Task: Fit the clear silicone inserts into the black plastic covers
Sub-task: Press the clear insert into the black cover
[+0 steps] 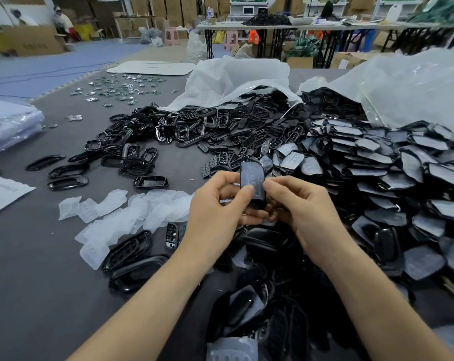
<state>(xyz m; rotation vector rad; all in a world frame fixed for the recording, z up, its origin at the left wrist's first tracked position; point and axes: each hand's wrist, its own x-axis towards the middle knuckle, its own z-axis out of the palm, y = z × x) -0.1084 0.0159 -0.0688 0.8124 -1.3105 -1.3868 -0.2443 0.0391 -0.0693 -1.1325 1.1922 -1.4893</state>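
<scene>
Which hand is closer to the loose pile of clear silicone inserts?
Left. The left hand sits just right of the insert pile; the right hand is farther right. Both hold one black cover.

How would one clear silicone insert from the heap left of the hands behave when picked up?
Probably floppy: the clear silicone inserts look thin and lie bent over each other. Likely very light, since they are thin translucent sheets. They are flat, so they are unlikely to roll.
</scene>
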